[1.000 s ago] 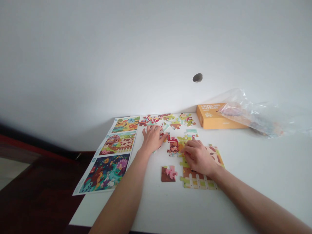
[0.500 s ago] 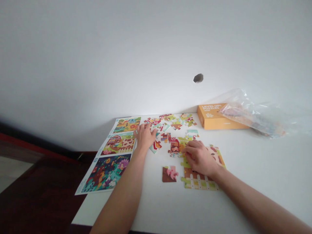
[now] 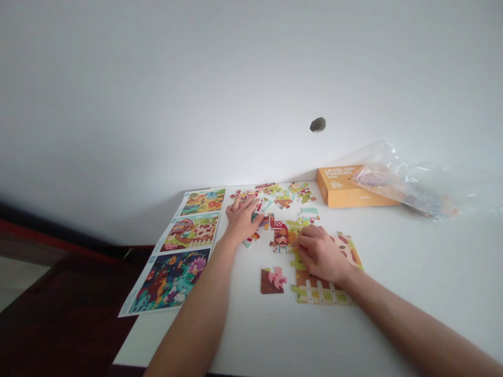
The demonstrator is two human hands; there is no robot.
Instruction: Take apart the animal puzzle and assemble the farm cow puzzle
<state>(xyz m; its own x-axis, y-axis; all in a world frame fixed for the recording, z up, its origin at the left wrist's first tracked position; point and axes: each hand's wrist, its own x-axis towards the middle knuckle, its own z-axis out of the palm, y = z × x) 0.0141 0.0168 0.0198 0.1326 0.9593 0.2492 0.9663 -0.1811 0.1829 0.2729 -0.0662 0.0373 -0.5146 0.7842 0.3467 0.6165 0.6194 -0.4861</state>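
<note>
My left hand, fingers spread, lies over loose jigsaw pieces near the wall and covers some of them. My right hand rests on the partly joined farm puzzle, its fingers curled in and pressed together. What lies under those fingertips is hidden. Left of that hand, pieces with a red barn and a bearded farmer adjoin the joined part. A separate piece with a pink pig sits nearer to me.
A printed sheet with three pictures lies along the table's left edge, its near corner overhanging. At the back right stands an orange puzzle box, with a clear plastic bag partly over it. The white wall has a round hole.
My left hand has moved a little to the right over the loose pieces, its fingers now pointing more to the right. My right hand has stayed on the joined puzzle.
</note>
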